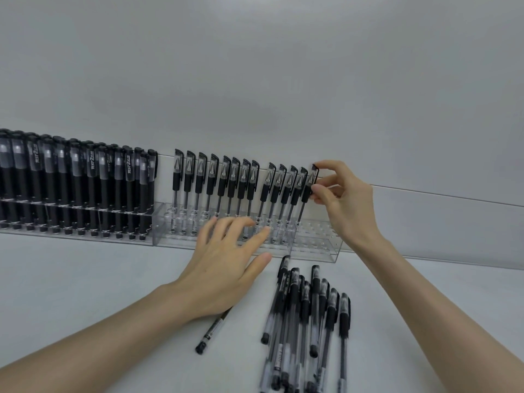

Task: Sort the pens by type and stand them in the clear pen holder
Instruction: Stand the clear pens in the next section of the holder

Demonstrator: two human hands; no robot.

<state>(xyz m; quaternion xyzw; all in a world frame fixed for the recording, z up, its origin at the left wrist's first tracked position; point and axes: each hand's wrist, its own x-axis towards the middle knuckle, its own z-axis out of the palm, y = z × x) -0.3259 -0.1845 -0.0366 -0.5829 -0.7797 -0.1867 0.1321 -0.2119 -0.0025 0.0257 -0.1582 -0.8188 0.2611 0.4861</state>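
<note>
At the row's right end: last pen (309,184), tip down in the clear holder (317,245), leaning slightly.
Right hand (344,199): pinches that pen at cap and grip.
Left hand (224,265): fingers straight and spread, grasping nothing, laid over the holder's front.
Risk: may tip against its neighbour or jam if let go while slanted.
Room: empty holes to the right; loose pens (306,307) near the front edge, easily knocked.

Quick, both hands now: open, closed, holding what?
Left hand: open, fingers spread by the holder.
Right hand: pinching the rightmost standing pen.
</note>
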